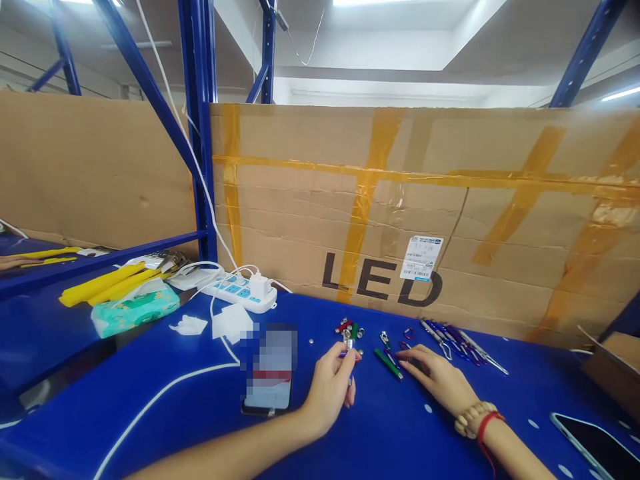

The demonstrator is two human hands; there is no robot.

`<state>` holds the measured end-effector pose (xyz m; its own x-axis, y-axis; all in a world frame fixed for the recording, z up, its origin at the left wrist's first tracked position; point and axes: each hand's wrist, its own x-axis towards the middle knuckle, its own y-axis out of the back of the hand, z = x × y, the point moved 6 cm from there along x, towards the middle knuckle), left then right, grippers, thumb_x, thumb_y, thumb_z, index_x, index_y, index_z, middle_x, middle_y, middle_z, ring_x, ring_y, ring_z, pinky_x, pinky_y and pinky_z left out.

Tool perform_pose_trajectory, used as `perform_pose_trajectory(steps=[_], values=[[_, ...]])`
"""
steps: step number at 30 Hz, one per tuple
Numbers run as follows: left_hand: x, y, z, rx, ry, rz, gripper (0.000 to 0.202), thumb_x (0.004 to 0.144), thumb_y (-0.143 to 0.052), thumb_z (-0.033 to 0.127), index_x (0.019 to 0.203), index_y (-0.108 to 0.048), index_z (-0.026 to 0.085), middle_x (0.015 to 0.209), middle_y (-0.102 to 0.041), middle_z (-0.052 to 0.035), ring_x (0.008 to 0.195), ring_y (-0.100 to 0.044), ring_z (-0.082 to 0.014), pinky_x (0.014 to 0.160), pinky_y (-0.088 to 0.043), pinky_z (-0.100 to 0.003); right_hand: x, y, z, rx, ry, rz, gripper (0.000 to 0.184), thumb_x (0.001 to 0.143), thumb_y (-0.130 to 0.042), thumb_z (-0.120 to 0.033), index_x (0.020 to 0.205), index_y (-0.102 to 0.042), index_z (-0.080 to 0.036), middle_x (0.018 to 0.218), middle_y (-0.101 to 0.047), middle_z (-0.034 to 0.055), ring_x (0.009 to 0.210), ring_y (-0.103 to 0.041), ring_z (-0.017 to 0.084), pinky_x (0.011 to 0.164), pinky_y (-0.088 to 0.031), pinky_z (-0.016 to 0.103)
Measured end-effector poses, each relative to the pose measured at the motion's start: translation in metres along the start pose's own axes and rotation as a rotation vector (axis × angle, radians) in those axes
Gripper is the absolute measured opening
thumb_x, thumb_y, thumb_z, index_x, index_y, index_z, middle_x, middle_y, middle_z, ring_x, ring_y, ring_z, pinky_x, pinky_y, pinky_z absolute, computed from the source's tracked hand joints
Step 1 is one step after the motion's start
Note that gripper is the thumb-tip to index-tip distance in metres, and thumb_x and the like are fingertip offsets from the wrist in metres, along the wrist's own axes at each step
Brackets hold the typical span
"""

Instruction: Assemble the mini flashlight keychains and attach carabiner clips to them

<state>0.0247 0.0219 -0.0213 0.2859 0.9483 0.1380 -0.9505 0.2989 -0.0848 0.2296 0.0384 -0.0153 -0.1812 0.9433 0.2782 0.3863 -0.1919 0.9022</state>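
My left hand [327,383] is closed around a small silver-and-blue cylinder [350,345], its silver end pointing up between thumb and fingers. The lower part of that piece is mostly covered by the fingers. To its right, my right hand [440,379] reaches in with fingers stretched out over the table. Its fingertips are close to a small purple-blue piece [393,359] and a heart-shaped ring [405,345]; contact cannot be made out. A green tube [388,365] lies between the hands. Behind my left hand sits a cluster of small red, green and silver parts [345,326].
On the blue table [200,427] lie a pile of purple and silver pens [467,343], a phone with a cable [270,373], and another phone [597,443]. A power strip [240,293], tissue pack [135,308] and cardboard wall [310,220] stand behind.
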Motion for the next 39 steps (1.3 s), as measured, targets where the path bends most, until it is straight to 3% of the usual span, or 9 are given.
perform_pose_trajectory(steps=[5,10,18,23,31,35,39], values=[[-0.004,0.002,-0.002,-0.005,0.030,0.033,0.039,0.080,-0.041,0.058,0.078,-0.043,0.019,0.042,-0.026,0.0119,0.035,-0.023,-0.0056,0.036,-0.024,-0.018,0.000,0.000,0.003,-0.005,-0.025,0.018,0.035,0.081,-0.048,-0.048,0.104,-0.062,-0.026,0.079,-0.065,-0.0003,0.061,-0.058,0.015,0.059,-0.049,0.026],[-0.006,0.007,0.001,-0.001,0.013,0.131,0.035,0.080,-0.048,0.052,0.071,-0.039,0.020,0.054,-0.032,0.0084,0.046,-0.030,-0.0061,0.045,-0.026,-0.019,0.001,-0.003,0.008,-0.003,-0.044,0.008,0.039,0.080,-0.047,-0.052,0.106,-0.060,-0.026,0.078,-0.065,-0.0007,0.058,-0.056,0.014,0.057,-0.048,0.025],[-0.008,0.009,0.002,0.097,-0.009,0.113,0.026,0.088,-0.037,0.039,0.072,-0.036,0.019,0.060,-0.039,0.0053,0.052,-0.034,-0.0076,0.049,-0.028,-0.020,0.001,-0.005,-0.002,0.067,-0.016,-0.009,0.034,0.080,-0.049,-0.046,0.100,-0.064,-0.023,0.079,-0.063,0.0025,0.063,-0.055,0.016,0.062,-0.047,0.028],[-0.003,0.011,-0.003,0.069,0.045,0.108,0.034,0.087,-0.035,0.047,0.069,-0.038,0.018,0.063,-0.039,0.0035,0.050,-0.033,-0.0074,0.044,-0.026,-0.020,0.002,-0.003,-0.006,0.064,-0.002,-0.022,0.033,0.080,-0.052,-0.042,0.101,-0.064,-0.020,0.083,-0.063,0.0049,0.073,-0.058,0.018,0.069,-0.047,0.032],[0.000,0.014,-0.007,-0.074,0.077,0.137,0.050,0.077,-0.037,0.066,0.067,-0.041,0.017,0.058,-0.039,0.0041,0.042,-0.032,-0.0057,0.037,-0.021,-0.018,-0.001,0.000,-0.016,0.025,0.090,-0.047,0.027,0.082,-0.054,-0.035,0.103,-0.062,-0.019,0.082,-0.062,0.0050,0.072,-0.058,0.018,0.068,-0.049,0.032],[-0.004,0.011,-0.008,-0.067,0.092,0.151,0.052,0.076,-0.037,0.067,0.063,-0.043,0.017,0.052,-0.037,0.0049,0.041,-0.030,-0.0065,0.036,-0.021,-0.019,-0.003,0.000,-0.026,0.038,0.145,-0.072,0.024,0.083,-0.055,-0.032,0.102,-0.061,-0.019,0.085,-0.062,0.0054,0.075,-0.059,0.018,0.070,-0.049,0.032],[-0.010,0.000,-0.001,0.061,0.053,0.078,0.053,0.080,-0.034,0.064,0.055,-0.041,0.017,0.049,-0.036,0.0039,0.043,-0.034,-0.0079,0.041,-0.026,-0.021,-0.003,0.002,-0.023,0.054,0.164,-0.074,0.018,0.083,-0.053,-0.019,0.099,-0.061,-0.019,0.096,-0.062,0.0070,0.081,-0.061,0.017,0.074,-0.050,0.031]])
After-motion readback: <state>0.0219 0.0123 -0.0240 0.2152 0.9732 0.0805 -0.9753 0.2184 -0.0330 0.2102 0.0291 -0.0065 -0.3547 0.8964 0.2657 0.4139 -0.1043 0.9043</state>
